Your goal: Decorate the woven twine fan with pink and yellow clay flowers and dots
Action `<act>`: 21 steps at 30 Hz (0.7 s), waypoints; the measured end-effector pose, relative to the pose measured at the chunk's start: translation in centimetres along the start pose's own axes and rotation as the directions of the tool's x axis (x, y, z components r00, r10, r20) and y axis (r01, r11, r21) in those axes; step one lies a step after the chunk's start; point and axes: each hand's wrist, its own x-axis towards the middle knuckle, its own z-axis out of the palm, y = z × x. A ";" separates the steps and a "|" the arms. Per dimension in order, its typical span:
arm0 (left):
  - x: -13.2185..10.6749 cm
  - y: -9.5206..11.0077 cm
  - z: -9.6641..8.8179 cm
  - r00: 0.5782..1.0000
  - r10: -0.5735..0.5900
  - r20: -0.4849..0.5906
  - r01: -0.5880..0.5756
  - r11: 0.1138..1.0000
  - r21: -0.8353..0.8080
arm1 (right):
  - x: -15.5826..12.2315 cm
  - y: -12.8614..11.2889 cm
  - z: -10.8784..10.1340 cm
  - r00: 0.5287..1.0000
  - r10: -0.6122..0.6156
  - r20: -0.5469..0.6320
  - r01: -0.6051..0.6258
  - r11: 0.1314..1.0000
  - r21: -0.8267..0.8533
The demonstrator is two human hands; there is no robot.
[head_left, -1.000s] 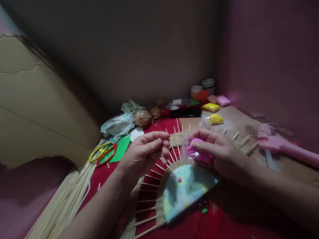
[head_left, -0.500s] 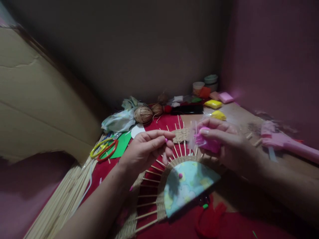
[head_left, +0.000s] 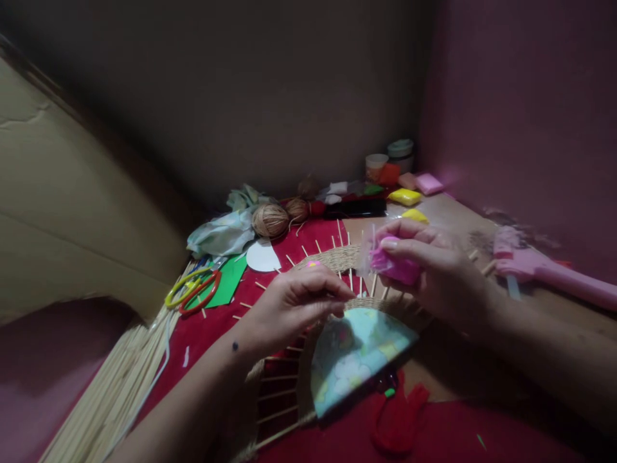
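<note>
A woven fan-shaped piece with thin sticks lies below my hands, its half-round floral fabric (head_left: pixel 359 373) edged by a woven band (head_left: pixel 332 258). My left hand (head_left: pixel 303 302) hovers over the fabric's upper left edge, fingers bent together and pointing right. Whatever its fingertips hold is hidden. A pink dot on the fabric sits in the hand's shadow. My right hand (head_left: pixel 434 260) is closed on a clear packet of pink modelling clay (head_left: pixel 396 258), raised above the fan's right side.
Scissors (head_left: pixel 193 292) lie left on green sheet (head_left: pixel 229 283), beside a bundle of sticks (head_left: pixel 106 386). Twine balls (head_left: pixel 270 220), cups (head_left: pixel 376 167) and a yellow clay packet (head_left: pixel 405 197) line the back. A pink glue gun (head_left: pixel 535 262) rests at right; red yarn (head_left: pixel 402 411) lies in front.
My left hand has lowered and moved right toward the fabric; the small pink ball in its fingertips no longer shows. My right hand still holds the clay packet. The view shifted slightly.
</note>
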 end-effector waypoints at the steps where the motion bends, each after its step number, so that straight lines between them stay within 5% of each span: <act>1: 0.0 0.1 0.1 0.999 0.036 0.013 -0.037 0.997 0.073 | 0.0 0.0 0.0 1.000 -0.003 0.006 0.003 1.000 -0.004; 10: -0.1 -1.3 1.1 0.946 0.252 0.206 -0.320 0.827 0.462 | 0.0 0.4 -0.2 0.999 -0.043 0.022 0.044 0.998 -0.049; 15: -0.1 -2.2 2.0 0.931 0.249 0.267 -0.363 0.716 0.597 | 0.0 0.5 -0.1 0.996 -0.086 0.031 0.088 0.995 -0.042; 21: -0.2 -1.9 1.9 0.936 0.200 0.291 -0.344 0.704 0.621 | 0.0 0.5 -0.2 0.995 -0.083 0.059 0.084 0.996 -0.009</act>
